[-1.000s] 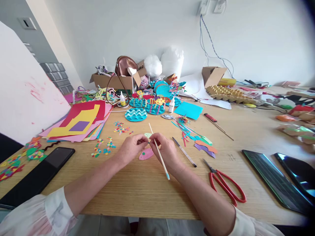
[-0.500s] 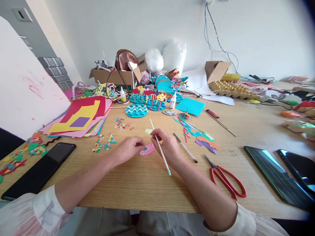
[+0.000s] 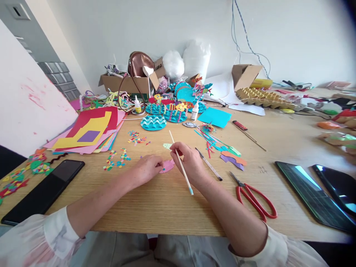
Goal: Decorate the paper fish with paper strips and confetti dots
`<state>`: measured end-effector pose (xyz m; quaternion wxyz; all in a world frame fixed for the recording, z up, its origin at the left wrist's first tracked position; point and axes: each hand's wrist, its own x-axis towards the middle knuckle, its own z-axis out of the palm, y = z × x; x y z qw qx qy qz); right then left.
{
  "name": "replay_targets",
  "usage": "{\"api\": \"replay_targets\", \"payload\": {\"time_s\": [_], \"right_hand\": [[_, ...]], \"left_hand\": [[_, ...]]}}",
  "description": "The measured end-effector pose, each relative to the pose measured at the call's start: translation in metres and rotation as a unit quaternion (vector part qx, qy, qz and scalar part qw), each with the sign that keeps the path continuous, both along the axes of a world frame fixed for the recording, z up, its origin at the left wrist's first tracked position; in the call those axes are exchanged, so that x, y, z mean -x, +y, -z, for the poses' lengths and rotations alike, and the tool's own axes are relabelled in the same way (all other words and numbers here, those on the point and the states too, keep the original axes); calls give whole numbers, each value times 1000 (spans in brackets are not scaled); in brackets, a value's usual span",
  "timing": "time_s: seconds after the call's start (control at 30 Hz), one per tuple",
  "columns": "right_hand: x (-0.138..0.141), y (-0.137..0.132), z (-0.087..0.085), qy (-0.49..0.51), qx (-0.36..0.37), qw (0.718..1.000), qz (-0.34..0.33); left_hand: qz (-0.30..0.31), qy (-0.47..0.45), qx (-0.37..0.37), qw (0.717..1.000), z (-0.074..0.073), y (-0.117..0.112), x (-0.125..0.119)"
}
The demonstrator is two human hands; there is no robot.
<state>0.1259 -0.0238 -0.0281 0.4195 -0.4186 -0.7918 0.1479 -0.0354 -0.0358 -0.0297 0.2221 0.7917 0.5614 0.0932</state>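
Observation:
Between my hands a pink paper fish lies on the table, a small teal dot near its left end. My left hand is closed, with thumb and fingertips pinched at that left end. In my right hand a thin white stick is held slantwise like a pen; its lower end has a teal tip. Past the right fingers lies a pale green paper fish. A pen rests to the right of that hand. Small coloured paper dots are scattered left of the fish.
Red-handled scissors lie at right, near dark tablets. A black phone and coloured paper sheets are at left. Behind stand glue bottles, teal paper decorations and a cardboard box.
The view has shifted slightly. My left fingertips have settled at the pink fish's left end, and less of the fish shows. The right hand still holds the stick at the same slant.

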Motion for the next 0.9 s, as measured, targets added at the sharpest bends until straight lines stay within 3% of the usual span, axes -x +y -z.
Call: {"api": "replay_targets", "payload": {"time_s": [0.3,0.6,0.9], "right_hand": [[0,1,1,-11,-6,1000,3],[0,1,1,-13,-6,1000,7],[-4,0,-6,25,9,1000,10]], "left_hand": [[1,-3,16,1000,2,1,1],[13,-7,-39,999,3,-1,1],[4,-16,-41,999,9,1,1]]}}
